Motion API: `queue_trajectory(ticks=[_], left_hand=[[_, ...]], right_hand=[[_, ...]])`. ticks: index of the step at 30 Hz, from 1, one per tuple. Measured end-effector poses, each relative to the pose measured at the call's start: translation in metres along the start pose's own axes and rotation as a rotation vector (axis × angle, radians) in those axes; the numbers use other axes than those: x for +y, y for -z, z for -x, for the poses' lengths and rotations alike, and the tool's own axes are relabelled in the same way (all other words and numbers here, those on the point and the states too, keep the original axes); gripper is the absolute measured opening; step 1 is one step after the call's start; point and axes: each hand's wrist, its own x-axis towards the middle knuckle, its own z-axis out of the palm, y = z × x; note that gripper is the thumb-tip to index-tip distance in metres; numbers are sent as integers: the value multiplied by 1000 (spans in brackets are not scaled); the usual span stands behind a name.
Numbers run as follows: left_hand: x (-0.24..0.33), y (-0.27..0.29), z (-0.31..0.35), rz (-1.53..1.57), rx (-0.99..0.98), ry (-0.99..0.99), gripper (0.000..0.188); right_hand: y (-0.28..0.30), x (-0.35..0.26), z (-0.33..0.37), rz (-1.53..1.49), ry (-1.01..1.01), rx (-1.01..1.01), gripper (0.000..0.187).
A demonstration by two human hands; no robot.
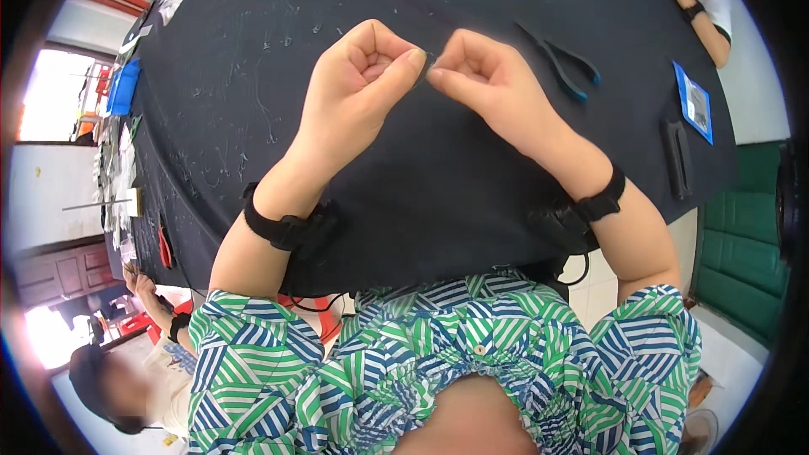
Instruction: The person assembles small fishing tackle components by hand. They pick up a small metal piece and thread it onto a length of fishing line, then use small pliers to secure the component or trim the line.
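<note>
Above the black cloth my left hand (350, 88) and my right hand (497, 80) are held close together, fingers curled and thumbs pressed on the forefingers. Between the two pinches shows a thin, dark strand (429, 61). It is too fine to make out its kind, and its ends are hidden by the fingertips. To the right of my right hand lie pliers (563, 67) with dark, blue-tipped handles, jaws spread a little. Left of my left hand, many fine strands with small knotted or looped bits (268, 93) are strewn over the cloth.
The black cloth (438, 202) covers the table. At right lie a blue-edged packet (695, 105) and a long black case (677, 160). Red-handled pliers (164, 244) and a blue packet (124, 87) are along the left edge. Co-workers sit at lower left (126, 379) and upper right (712, 0).
</note>
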Motion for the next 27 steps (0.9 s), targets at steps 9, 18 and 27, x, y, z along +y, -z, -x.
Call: queue_trajectory(ticks=[9,18,27], left_hand=[[-3,-1,-1,-146,138,-30,14],[-4,-4,-1,-254,91,-115,13],[3,-4,2,-296,-41,-75,14]], right_hand=[[-6,-9,7,487,332,176,7],[3,-8,0,711,753,256,9],[13,-7,0,396,472,189,8]])
